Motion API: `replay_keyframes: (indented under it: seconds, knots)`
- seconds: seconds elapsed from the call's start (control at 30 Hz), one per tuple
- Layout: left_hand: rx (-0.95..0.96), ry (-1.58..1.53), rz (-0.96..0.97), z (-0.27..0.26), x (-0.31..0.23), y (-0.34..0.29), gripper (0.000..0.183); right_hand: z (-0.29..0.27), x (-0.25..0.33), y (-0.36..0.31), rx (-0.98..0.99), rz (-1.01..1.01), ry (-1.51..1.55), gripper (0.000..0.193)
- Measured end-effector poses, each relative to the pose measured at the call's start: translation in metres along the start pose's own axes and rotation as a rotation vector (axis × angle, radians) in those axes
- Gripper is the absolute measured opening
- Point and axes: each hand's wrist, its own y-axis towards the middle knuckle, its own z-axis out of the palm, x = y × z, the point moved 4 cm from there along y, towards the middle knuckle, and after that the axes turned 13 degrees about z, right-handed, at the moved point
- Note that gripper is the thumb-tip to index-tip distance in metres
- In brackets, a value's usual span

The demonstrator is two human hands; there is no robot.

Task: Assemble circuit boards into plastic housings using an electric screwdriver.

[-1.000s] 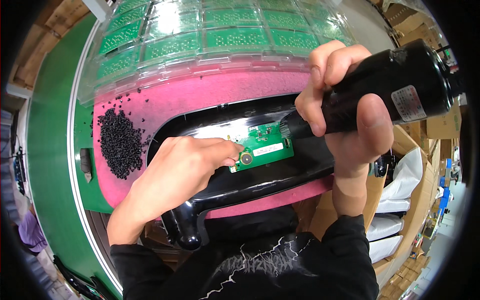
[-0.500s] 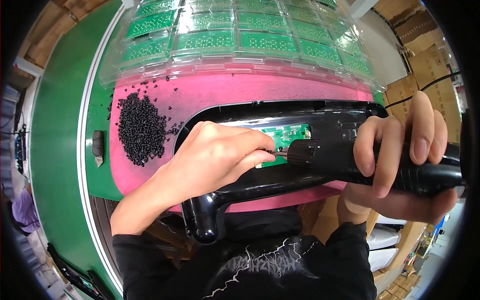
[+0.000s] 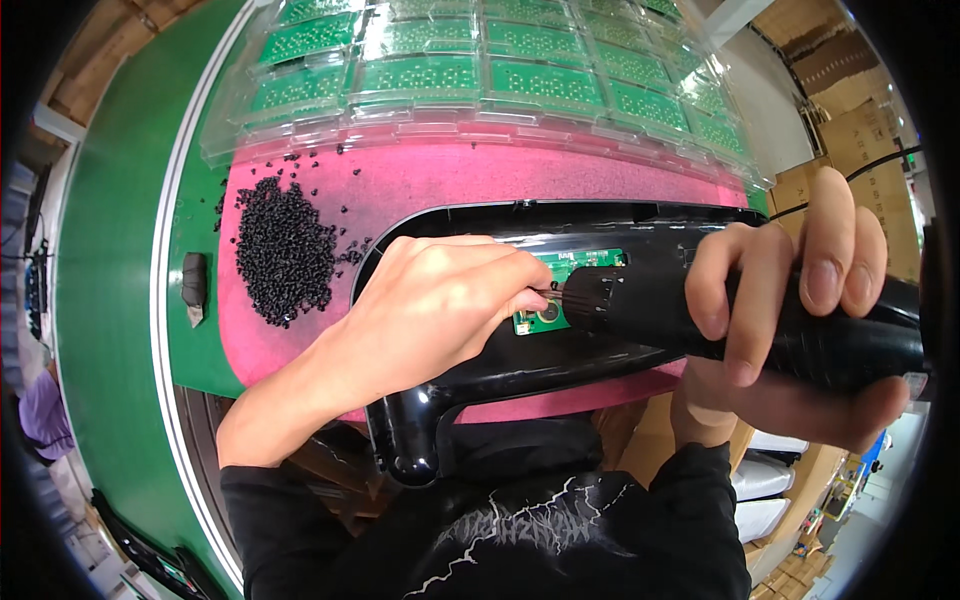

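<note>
My right hand [image 3: 765,290] grips a black electric screwdriver [image 3: 655,305], held almost level with its nose toward the left. Its short metal bit [image 3: 556,294] reaches the fingertips of my left hand [image 3: 435,300]. Thumb and forefinger are pinched together at the bit's tip, and whatever small thing they hold is hidden. Beneath both hands lies a black plastic housing [image 3: 490,380], hollow side up, with a stubby arm pointing toward me. Inside it sits a green circuit board [image 3: 541,323], partly covered by my left hand and the screwdriver.
A heap of small black screws [image 3: 285,250] lies left on the pink mat [image 3: 420,180], a few scattered around it. Clear plastic trays of green circuit boards [image 3: 420,78] stand at the back. A small dark wrapped object [image 3: 194,285] rests farther left. Cardboard boxes [image 3: 860,140] stand right.
The screwdriver and my right hand have shifted slightly left and up, bringing the bit closer to my left fingertips. My left hand keeps its pinch, nearly in place.
</note>
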Motion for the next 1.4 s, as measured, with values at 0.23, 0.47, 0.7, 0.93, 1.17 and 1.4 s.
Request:
replay_keyframes:
  seconds: [0.23,0.47,0.7,0.93,1.17,1.4]
  knots:
    - [-0.027,0.123,-0.098,-0.005,0.003,-0.003,0.01,-0.007,-0.02,0.005,0.118,0.218,-0.062,0.054]
    - [0.028,0.155,-0.25,-0.008,0.001,-0.004,0.016,0.005,-0.031,0.0,-0.109,0.356,-0.236,0.054]
    - [-0.106,0.179,-0.278,-0.012,0.0,0.0,0.017,0.019,-0.043,0.007,-0.045,0.4,-0.278,0.059]
    - [-0.066,0.17,-0.216,-0.01,0.004,-0.007,0.013,0.02,-0.048,0.011,-0.002,0.395,-0.238,0.059]
    - [0.133,0.121,-0.214,-0.005,0.006,-0.008,0.015,0.012,-0.041,0.006,-0.048,0.317,-0.206,0.056]
    - [0.089,0.011,-0.134,-0.001,0.007,-0.008,0.015,-0.003,-0.013,0.002,-0.012,0.041,0.205,0.045]
